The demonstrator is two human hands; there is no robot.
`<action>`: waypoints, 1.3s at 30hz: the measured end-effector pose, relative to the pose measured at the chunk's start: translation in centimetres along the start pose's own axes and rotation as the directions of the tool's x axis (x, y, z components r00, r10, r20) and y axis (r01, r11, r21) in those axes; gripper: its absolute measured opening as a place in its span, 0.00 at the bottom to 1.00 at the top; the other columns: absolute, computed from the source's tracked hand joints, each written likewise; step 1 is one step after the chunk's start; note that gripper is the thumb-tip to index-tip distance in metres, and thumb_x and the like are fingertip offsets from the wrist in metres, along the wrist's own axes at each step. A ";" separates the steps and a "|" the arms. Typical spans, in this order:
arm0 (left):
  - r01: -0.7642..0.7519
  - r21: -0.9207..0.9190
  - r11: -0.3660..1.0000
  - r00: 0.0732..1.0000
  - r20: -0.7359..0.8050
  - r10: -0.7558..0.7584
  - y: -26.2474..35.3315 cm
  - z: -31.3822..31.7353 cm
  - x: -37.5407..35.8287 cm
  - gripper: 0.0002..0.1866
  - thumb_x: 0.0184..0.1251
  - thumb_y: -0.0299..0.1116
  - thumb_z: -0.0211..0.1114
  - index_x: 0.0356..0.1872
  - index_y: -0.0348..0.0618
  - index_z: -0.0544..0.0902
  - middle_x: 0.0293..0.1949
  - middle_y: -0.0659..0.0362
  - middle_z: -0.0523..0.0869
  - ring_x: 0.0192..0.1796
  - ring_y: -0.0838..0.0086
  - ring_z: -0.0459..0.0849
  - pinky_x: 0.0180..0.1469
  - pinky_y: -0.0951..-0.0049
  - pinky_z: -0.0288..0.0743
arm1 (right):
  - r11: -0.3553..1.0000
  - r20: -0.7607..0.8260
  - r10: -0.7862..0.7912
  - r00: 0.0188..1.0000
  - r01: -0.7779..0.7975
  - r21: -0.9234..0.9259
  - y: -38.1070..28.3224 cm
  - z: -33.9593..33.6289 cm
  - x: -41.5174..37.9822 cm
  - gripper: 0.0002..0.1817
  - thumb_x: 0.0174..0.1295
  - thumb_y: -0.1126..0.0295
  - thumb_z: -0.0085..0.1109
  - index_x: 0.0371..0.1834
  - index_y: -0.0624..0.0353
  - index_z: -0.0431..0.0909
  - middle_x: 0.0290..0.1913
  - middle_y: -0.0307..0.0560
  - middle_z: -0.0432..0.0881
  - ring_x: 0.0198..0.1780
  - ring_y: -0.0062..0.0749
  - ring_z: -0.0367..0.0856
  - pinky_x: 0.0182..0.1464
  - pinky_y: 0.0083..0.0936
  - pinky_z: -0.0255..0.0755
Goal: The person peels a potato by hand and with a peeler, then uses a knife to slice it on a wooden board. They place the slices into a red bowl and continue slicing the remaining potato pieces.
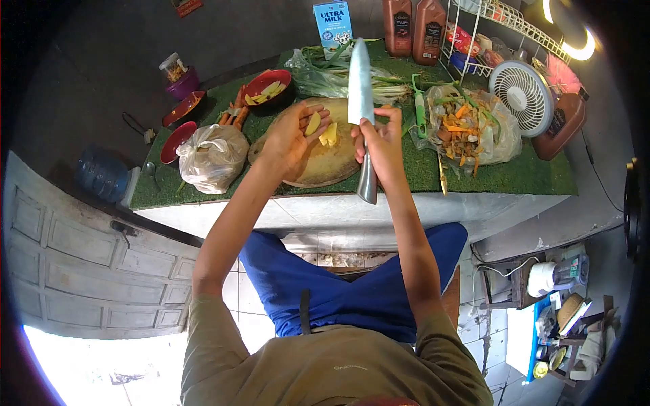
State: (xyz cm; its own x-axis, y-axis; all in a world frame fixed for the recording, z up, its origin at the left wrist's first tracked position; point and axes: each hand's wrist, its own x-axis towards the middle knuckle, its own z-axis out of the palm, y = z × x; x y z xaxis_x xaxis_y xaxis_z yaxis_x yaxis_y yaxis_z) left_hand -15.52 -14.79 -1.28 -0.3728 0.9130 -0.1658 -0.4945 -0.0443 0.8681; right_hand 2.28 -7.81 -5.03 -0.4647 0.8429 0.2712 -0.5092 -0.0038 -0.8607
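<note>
Beside the cutting board (318,162) (round), a tied bag (211,155).

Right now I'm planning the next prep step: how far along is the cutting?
Done: yellow slices fill the red bowl. In hand: the left hand holds a yellow piece over the round cutting board; the right hand grips the knife. Left: carrots lie uncut.
</note>
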 end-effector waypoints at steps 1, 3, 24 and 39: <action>0.028 0.017 0.999 0.999 0.030 -0.029 0.4 0.2 -0.2 0.21 0.83 0.39 0.51 0.62 0.29 0.75 0.57 0.47 0.82 0.58 0.64 0.84 0.63 0.66 0.79 | 1.000 -0.042 0.002 0.999 -0.002 0.012 0.3 -0.2 0.1 0.16 0.73 0.74 0.52 0.54 0.52 0.55 0.33 0.51 0.78 0.17 0.22 0.70 0.16 0.25 0.67; 0.002 0.132 0.991 1.000 -0.020 0.001 0.7 0.8 -0.7 0.24 0.83 0.41 0.48 0.64 0.26 0.72 0.60 0.44 0.80 0.61 0.62 0.82 0.66 0.65 0.76 | 1.000 -0.081 0.024 0.996 -0.024 0.010 0.5 -0.4 0.0 0.16 0.73 0.74 0.52 0.54 0.52 0.54 0.33 0.50 0.78 0.17 0.22 0.70 0.16 0.25 0.67; -0.472 0.802 -0.366 0.795 0.566 0.217 -2.6 0.5 -1.5 0.29 0.75 0.51 0.58 0.61 0.32 0.76 0.54 0.44 0.75 0.59 0.49 0.74 0.61 0.50 0.73 | 0.106 0.507 0.033 0.862 -0.507 0.855 -0.4 -4.1 -0.3 0.20 0.76 0.75 0.37 0.65 0.76 0.67 0.28 0.43 0.70 0.16 0.19 0.68 0.13 0.15 0.71; -0.596 0.722 -0.352 0.744 0.661 0.096 -2.5 -0.1 -5.3 0.38 0.66 0.60 0.64 0.65 0.36 0.74 0.60 0.45 0.73 0.64 0.48 0.73 0.66 0.52 0.70 | 0.188 0.419 0.084 0.904 -0.427 0.884 0.4 -4.8 -0.3 0.18 0.73 0.74 0.43 0.60 0.73 0.72 0.27 0.39 0.68 0.17 0.18 0.68 0.15 0.14 0.71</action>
State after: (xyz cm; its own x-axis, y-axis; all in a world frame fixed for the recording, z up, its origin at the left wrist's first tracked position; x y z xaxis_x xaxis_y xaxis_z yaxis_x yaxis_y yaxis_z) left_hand -12.41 -19.55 -2.58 0.1942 0.9433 0.2692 0.9630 -0.2356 0.1307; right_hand 5.68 -5.48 -7.54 -0.7665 0.5362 0.3535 -0.5376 -0.8368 0.1037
